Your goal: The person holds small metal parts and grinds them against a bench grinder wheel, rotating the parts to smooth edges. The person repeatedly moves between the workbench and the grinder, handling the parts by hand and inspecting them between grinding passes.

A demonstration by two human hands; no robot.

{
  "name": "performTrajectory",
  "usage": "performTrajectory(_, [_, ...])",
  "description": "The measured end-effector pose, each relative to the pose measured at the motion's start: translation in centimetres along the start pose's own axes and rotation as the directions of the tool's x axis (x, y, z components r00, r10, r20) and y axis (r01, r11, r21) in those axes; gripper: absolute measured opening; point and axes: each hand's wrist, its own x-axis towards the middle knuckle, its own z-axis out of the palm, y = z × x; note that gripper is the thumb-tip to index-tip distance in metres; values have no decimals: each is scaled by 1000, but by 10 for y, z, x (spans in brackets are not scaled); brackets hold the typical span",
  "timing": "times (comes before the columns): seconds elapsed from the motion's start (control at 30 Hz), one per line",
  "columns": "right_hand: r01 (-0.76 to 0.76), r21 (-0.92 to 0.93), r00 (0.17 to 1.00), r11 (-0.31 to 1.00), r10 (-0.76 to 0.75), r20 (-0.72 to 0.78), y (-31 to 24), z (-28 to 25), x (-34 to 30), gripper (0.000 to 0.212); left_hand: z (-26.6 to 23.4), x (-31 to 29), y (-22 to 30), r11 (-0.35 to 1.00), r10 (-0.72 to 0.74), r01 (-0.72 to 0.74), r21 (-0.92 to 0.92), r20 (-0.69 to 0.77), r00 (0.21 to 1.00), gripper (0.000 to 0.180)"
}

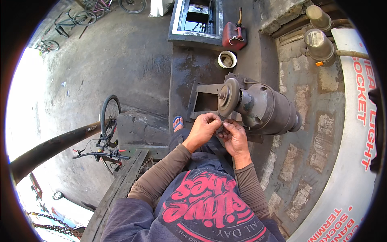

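Observation:
A bench grinder with a large grey motor body point(270, 109) stands in front of me, to the right of centre. Its round grinding wheel point(229, 99) faces left, with a nut at its hub. Just below the wheel's near edge, my left hand point(204, 129) is closed in a pinch of thumb and forefinger. My right hand point(236, 139) meets it there, fingers curled and also pinching. Between the fingertips is a small dark piece, too small and covered to name. Whether it touches the wheel I cannot tell.
Beyond the grinder are a white pot point(227, 59), a red jerrycan point(234, 36) and a metal-framed glass box point(196, 20). A bicycle point(105, 149) stands at left, near a dark pole point(56, 145). Electric meters point(319, 42) and a printed banner point(342, 133) line the right wall.

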Motion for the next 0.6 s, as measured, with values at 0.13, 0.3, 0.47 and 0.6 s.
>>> performTrajectory(0.13, [49,-107,998,993,-54,-45,0,1,7,7,-3,0,2,986,-71,67,-150,-22,997,14])
performTrajectory(0.3, [95,-99,989,991,-105,-107,10,-3,18,10,3,1,-10,924,-119,97,-370,-35,992,16])
performTrajectory(0.47, [144,-49,980,988,-149,-129,12,-1,15,15,12,0,-8,916,-117,85,-392,-58,991,17])
performTrajectory(0.6, [164,-22,979,986,-166,-116,15,-3,12,12,16,-4,-2,940,-108,69,-335,-100,989,15])
